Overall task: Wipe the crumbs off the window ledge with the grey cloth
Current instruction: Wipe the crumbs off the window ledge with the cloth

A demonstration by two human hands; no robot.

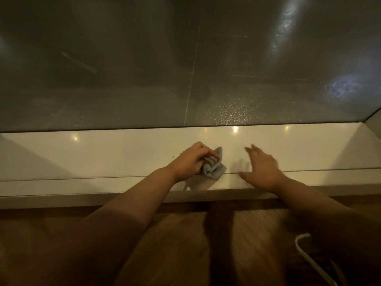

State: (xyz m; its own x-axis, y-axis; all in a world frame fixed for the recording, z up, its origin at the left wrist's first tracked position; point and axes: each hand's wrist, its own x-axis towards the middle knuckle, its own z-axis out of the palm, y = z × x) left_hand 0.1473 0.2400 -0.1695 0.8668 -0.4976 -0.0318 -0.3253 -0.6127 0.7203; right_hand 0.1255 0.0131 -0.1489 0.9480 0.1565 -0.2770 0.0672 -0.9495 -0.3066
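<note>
A glossy white window ledge (103, 153) runs across the middle of the head view. My left hand (190, 158) is closed on a bunched grey cloth (214, 167), which rests on the ledge near its front edge. A few small yellow-brown crumbs (181, 153) lie just left of that hand, one speck further left. My right hand (261, 167) hovers over the ledge to the right of the cloth, fingers spread and blurred, holding nothing.
A dark frosted window pane (185, 69) rises straight behind the ledge. A side wall (373, 126) closes the ledge at the right. Below lies a wooden floor (175, 244), with a white cable (309, 256) at lower right.
</note>
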